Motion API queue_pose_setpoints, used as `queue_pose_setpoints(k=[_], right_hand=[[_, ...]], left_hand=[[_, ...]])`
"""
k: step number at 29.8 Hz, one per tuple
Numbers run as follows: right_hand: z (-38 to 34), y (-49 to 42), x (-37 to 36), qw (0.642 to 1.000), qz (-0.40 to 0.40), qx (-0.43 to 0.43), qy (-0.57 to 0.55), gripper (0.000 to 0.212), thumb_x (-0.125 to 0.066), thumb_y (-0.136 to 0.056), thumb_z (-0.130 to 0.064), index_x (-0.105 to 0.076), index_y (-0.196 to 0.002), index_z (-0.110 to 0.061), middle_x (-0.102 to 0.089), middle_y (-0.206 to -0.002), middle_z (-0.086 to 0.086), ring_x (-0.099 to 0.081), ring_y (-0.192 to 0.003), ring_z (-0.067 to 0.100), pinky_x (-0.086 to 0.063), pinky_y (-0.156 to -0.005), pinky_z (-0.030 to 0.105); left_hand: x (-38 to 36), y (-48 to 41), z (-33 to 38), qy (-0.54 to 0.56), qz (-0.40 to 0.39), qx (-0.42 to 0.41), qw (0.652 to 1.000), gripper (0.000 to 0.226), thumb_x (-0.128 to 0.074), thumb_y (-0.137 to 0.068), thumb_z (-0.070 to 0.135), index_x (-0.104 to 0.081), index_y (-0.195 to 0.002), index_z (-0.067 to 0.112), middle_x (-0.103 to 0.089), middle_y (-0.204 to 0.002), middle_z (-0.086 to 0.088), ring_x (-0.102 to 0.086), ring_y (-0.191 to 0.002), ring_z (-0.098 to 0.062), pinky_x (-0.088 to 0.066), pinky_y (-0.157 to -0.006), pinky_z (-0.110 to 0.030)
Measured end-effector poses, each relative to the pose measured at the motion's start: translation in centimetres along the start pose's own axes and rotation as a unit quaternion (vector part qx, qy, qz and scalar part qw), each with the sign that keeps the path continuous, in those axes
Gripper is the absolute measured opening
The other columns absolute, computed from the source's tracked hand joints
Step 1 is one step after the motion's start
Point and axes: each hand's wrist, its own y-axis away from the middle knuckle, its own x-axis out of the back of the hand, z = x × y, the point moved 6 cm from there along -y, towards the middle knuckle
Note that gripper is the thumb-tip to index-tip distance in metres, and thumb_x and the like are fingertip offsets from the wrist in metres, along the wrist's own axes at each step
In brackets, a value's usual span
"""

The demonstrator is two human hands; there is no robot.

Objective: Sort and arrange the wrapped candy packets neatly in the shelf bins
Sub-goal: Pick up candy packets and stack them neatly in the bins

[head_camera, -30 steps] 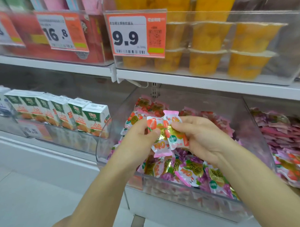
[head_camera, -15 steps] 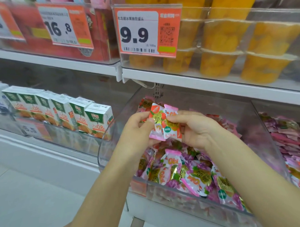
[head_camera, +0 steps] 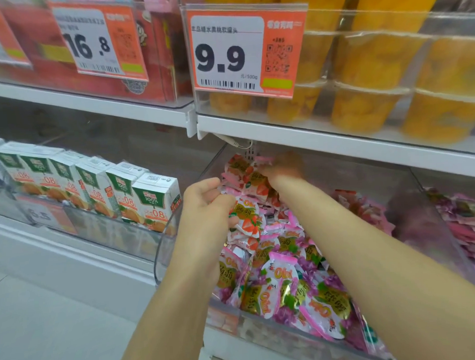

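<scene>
Since before, the right hand (head_camera: 281, 167) had reached to the back of the bin (head_camera: 163, 244), blurred; whether its fingers gripped was unclear. On the left hand (head_camera: 205, 205), fingers curled round a packet (head_camera: 247, 220).

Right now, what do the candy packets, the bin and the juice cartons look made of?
Packets: thin plastic film, glossy, probably with metallic foil print; they crinkle and the gold patches glint.
Bin: clear rigid plastic, likely acrylic; contents show through its smooth curved wall.
Cartons: coated paperboard, slight sheen; crisp folded edges and printed flat faces.
</scene>
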Motion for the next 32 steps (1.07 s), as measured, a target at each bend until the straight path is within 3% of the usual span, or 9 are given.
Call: queue_pose_setpoints(k=[2,4,6,11,14,17,20,25,32], right_hand=[[0.2,-0.4,0.7,0.997,0.055,0.031,0.046,0.014,-0.052,-0.097,-0.020,-0.056,-0.095,-0.007,-0.057,-0.081,0.008,-0.059,-0.067,0.019,-0.049,-0.056,0.025],[0.2,-0.2,0.8,0.994,0.065,0.053,0.064,0.018,-0.053,-0.095,-0.020,-0.055,-0.105,-0.005,-0.061,-0.104,0.013,-0.064,-0.093,0.026,-0.052,-0.076,0.033],[-0.2,0.2,1.2,0.988,0.075,0.101,0.086,0.013,-0.056,-0.093,-0.018,-0.049,-0.099,-0.010,-0.059,-0.111,0.013,-0.065,-0.092,0.029,-0.055,-0.079,0.037],[0.2,3.2,3.0,0.979,0.046,0.177,0.095,0.016,-0.054,-0.089,-0.002,-0.048,-0.096,-0.015,-0.057,-0.105,0.008,-0.064,-0.083,0.027,-0.050,-0.055,0.031],[0.8,7.4,3.3,0.969,-0.053,0.223,0.089,0.018,-0.059,-0.086,-0.002,-0.060,-0.098,-0.015,-0.065,-0.091,0.002,-0.066,-0.068,0.015,-0.050,-0.052,0.023],[0.7,11.7,1.2,0.900,-0.210,0.324,0.200,0.027,-0.065,-0.081,-0.003,-0.069,-0.102,-0.020,-0.069,-0.095,-0.006,-0.063,-0.081,0.006,-0.052,-0.076,0.018],[1.2,13.3,-1.5,0.820,-0.293,0.367,0.325,0.047,-0.064,-0.078,-0.003,-0.062,-0.122,-0.022,-0.061,-0.116,-0.009,-0.051,-0.098,-0.002,-0.037,-0.079,0.004],[1.8,12.7,-5.4,0.757,-0.299,0.415,0.407,0.074,-0.073,-0.075,-0.019,-0.040,-0.141,-0.029,-0.050,-0.137,-0.003,-0.046,-0.120,0.018,-0.042,-0.096,0.037],[1.5,12.2,-5.5,0.743,-0.215,0.461,0.434,0.066,-0.077,-0.069,-0.040,-0.049,-0.128,-0.026,-0.056,-0.118,-0.005,-0.042,-0.109,0.018,-0.042,-0.090,0.038]], left_hand=[[0.1,0.0,0.1,0.000,0.003,-0.002,1.000,0.037,-0.054,-0.091,0.008,-0.049,-0.126,0.020,-0.052,-0.111,0.007,-0.057,-0.075,-0.002,-0.049,-0.094,-0.041],[0.1,0.0,0.2,-0.001,0.004,-0.004,1.000,0.036,-0.053,-0.091,0.007,-0.050,-0.125,0.019,-0.052,-0.106,0.010,-0.056,-0.072,-0.001,-0.050,-0.093,-0.040],[0.4,-0.2,0.3,-0.004,0.005,-0.004,1.000,0.035,-0.052,-0.092,0.005,-0.051,-0.124,0.019,-0.052,-0.109,0.006,-0.057,-0.073,-0.002,-0.051,-0.092,-0.039],[0.6,0.2,0.5,-0.029,-0.019,-0.014,0.999,0.033,-0.051,-0.091,0.001,-0.054,-0.119,0.017,-0.055,-0.116,0.001,-0.061,-0.079,-0.006,-0.053,-0.087,-0.035],[0.5,0.6,0.7,-0.035,-0.040,-0.023,0.998,0.031,-0.051,-0.090,-0.002,-0.056,-0.115,0.015,-0.058,-0.113,0.000,-0.063,-0.091,-0.012,-0.054,-0.079,-0.028],[1.0,1.0,1.4,-0.031,-0.041,-0.043,0.998,0.027,-0.047,-0.091,-0.001,-0.058,-0.110,0.014,-0.063,-0.107,-0.003,-0.065,-0.089,-0.014,-0.054,-0.074,-0.027],[1.2,1.3,1.9,-0.025,-0.043,-0.049,0.998,0.024,-0.049,-0.091,0.000,-0.059,-0.106,0.015,-0.066,-0.104,-0.005,-0.066,-0.089,-0.015,-0.053,-0.074,-0.027],[1.3,1.5,2.3,-0.013,-0.045,-0.055,0.997,0.018,-0.051,-0.092,0.005,-0.060,-0.104,0.016,-0.067,-0.101,-0.004,-0.067,-0.086,-0.012,-0.055,-0.069,-0.022],[1.5,1.3,2.4,-0.008,-0.049,-0.057,0.997,0.019,-0.050,-0.092,0.004,-0.060,-0.098,0.018,-0.067,-0.098,-0.002,-0.066,-0.081,-0.010,-0.054,-0.066,-0.020]])
